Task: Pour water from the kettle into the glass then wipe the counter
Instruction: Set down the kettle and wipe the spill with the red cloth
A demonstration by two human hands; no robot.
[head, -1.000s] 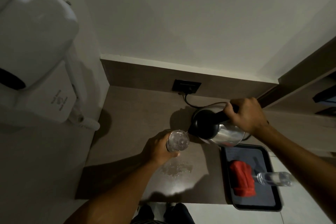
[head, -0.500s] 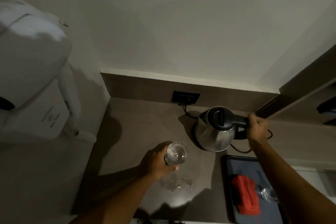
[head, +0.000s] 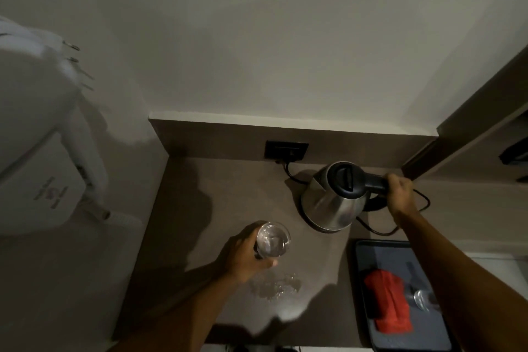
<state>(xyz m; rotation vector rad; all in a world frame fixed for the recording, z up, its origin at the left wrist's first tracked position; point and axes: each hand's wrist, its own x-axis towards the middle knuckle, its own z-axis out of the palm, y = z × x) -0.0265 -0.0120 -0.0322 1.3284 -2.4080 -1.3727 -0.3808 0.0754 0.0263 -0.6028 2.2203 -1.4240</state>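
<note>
A steel kettle (head: pixel 328 206) with a black lid stands upright on the brown counter (head: pixel 223 197) near the back wall. My right hand (head: pixel 400 190) grips its black handle. My left hand (head: pixel 244 257) holds a clear glass (head: pixel 273 240) with water in it, left of and in front of the kettle. A puddle of spilled water (head: pixel 275 286) lies on the counter just in front of the glass. A red cloth (head: pixel 388 303) lies folded on a dark tray (head: pixel 368 251) at the right.
A second glass (head: pixel 421 298) lies on the tray beside the cloth, partly behind my right arm. The kettle's cord runs to a black wall socket (head: pixel 286 150). A white hair dryer unit (head: pixel 43 180) hangs on the left wall. A dark shelf (head: pixel 471 128) rises at the right.
The kettle went from tilted over the glass back to upright near the wall, with my right hand still on its handle. The glass stayed in my left hand.
</note>
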